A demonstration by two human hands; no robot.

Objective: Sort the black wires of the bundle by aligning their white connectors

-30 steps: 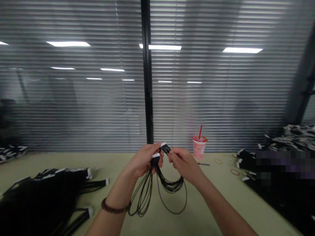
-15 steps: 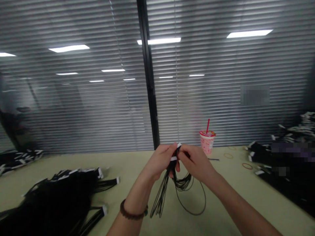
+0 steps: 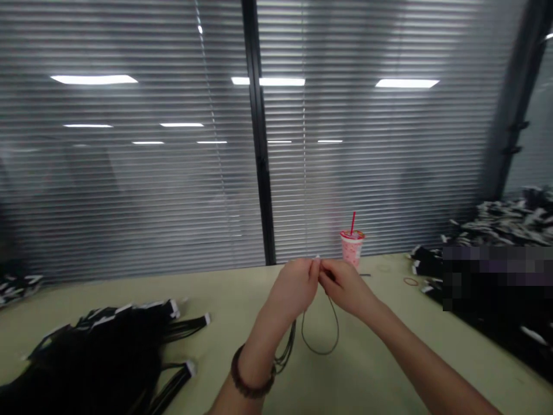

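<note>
My left hand [image 3: 296,282] is closed round a bundle of thin black cords [image 3: 285,354], seen from the back of the hand. Most of the bundle is hidden; a few strands hang below my wrist. A small white end [image 3: 318,257] pokes up between my thumbs. My right hand [image 3: 345,285] pinches at the same spot, its fingertips touching those of the left. From there a single loop of cord [image 3: 320,352] droops over the table. What exactly lies in the right fingertips is too small to make out.
On the left of the pale table [image 3: 233,323] lies a heap of black cord bundles [image 3: 95,363] with white ends. A larger dark pile [image 3: 510,288] covers the right side. Behind my right hand stands a pink cup with a red straw [image 3: 352,248]. A red rubber band [image 3: 410,282] lies nearby.
My left hand has turned so its back hides the bundle. The hanging strands have swung behind the wrist, and the single loop looks smaller. My view has shifted slightly to the right.
</note>
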